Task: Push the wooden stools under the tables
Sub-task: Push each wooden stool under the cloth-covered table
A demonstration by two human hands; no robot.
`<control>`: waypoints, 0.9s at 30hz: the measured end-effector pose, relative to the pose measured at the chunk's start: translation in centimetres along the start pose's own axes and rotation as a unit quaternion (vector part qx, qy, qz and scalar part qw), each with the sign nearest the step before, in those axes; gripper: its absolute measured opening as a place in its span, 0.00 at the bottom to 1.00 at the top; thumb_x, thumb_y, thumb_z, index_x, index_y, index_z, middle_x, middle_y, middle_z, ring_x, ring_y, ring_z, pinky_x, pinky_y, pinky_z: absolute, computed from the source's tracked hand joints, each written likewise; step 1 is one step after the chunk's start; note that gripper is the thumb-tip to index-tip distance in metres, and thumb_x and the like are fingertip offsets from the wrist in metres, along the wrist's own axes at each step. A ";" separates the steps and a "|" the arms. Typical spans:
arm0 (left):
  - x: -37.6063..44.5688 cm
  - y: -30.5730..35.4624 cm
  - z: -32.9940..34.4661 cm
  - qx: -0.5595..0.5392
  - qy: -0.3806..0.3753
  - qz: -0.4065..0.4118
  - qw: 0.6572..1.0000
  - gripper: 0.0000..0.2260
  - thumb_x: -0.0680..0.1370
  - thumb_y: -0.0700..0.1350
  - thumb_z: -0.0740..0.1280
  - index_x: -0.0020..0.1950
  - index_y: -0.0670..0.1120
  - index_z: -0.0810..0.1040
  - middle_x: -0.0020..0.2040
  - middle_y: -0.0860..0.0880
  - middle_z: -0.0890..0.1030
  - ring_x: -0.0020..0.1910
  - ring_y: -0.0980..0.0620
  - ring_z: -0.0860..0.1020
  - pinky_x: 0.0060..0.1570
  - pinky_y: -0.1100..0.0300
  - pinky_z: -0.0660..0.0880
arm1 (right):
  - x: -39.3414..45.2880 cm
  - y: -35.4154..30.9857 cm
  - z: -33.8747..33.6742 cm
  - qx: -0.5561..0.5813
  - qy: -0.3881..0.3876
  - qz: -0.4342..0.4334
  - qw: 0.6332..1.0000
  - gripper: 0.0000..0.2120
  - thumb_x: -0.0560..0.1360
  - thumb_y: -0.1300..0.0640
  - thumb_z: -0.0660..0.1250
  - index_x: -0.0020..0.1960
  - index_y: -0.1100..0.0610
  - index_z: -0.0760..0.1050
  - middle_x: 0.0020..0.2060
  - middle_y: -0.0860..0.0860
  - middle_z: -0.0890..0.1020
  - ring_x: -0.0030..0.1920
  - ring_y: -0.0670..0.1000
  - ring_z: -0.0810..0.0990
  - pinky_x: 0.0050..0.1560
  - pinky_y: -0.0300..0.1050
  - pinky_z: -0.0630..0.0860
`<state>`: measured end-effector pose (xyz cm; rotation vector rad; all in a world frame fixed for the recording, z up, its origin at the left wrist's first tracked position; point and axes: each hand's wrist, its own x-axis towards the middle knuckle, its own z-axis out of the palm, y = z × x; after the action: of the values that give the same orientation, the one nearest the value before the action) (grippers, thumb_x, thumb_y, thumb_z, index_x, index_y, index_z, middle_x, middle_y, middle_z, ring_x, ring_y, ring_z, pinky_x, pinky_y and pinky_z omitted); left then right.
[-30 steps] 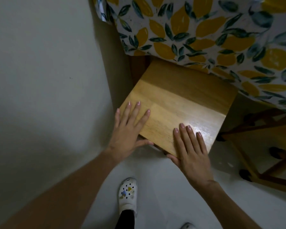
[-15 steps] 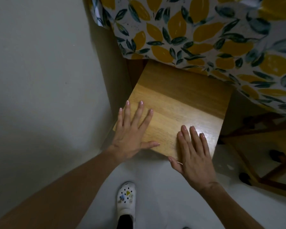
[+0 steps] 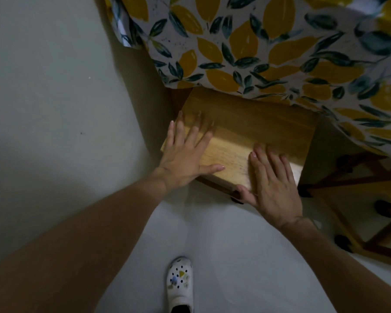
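A wooden stool (image 3: 253,129) with a square, light-brown seat stands partly under a table draped in a lemon-print cloth (image 3: 257,48); the cloth's hem hides the seat's far edge. My left hand (image 3: 185,152) lies flat on the seat's near left corner with its fingers spread. My right hand (image 3: 273,184) rests flat on the near right part of the seat, its thumb hooked over the front edge. Neither hand holds anything.
A pale wall (image 3: 54,98) runs close along the stool's left side. Dark-tipped wooden legs and rails (image 3: 375,213) of other furniture stand on the floor at the right. My white clog (image 3: 180,283) is on the pale floor (image 3: 235,256) below the stool.
The stool has slid farther under the cloth and turned squarer to the table. Both hands stayed flat on the seat and moved forward with it.
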<state>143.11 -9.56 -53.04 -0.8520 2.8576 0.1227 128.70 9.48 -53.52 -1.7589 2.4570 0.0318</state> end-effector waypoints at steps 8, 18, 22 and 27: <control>0.3 0.9 0.0 -0.007 -0.003 0.004 1.000 0.51 0.64 0.80 0.44 0.77 0.48 0.42 0.77 0.39 0.39 0.74 0.34 0.36 0.72 0.36 0.41 | 0.9 2.1 -0.2 0.015 -0.011 -0.012 1.000 0.39 0.77 0.32 0.47 0.75 0.60 0.59 0.75 0.59 0.62 0.76 0.59 0.55 0.76 0.57 0.47; 0.5 1.4 0.0 0.005 -0.008 0.004 1.000 0.57 0.59 0.80 0.49 0.77 0.46 0.39 0.77 0.37 0.40 0.75 0.36 0.39 0.73 0.40 0.42 | 0.9 2.6 -0.4 0.018 -0.006 -0.014 1.000 0.38 0.76 0.32 0.49 0.75 0.59 0.59 0.76 0.58 0.62 0.77 0.58 0.54 0.76 0.55 0.45; 0.6 1.7 -0.5 -0.002 -0.032 0.015 0.999 0.57 0.62 0.75 0.62 0.76 0.45 0.36 0.76 0.36 0.37 0.74 0.36 0.36 0.73 0.40 0.41 | 0.7 2.4 -0.9 0.023 -0.012 -0.009 1.000 0.39 0.76 0.31 0.45 0.76 0.57 0.55 0.77 0.56 0.58 0.78 0.55 0.50 0.76 0.54 0.41; -0.6 3.3 -1.5 -0.012 -0.079 0.044 0.996 0.56 0.63 0.76 0.50 0.74 0.39 0.33 0.74 0.35 0.33 0.74 0.39 0.33 0.74 0.43 0.40 | -1.7 2.6 -1.8 0.079 0.008 0.030 0.996 0.40 0.76 0.29 0.45 0.78 0.54 0.51 0.78 0.53 0.55 0.78 0.52 0.47 0.76 0.55 0.39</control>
<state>141.56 -6.66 -51.31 -0.6871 2.7497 0.2243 126.61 11.78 -51.67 -1.6257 2.4472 -0.1671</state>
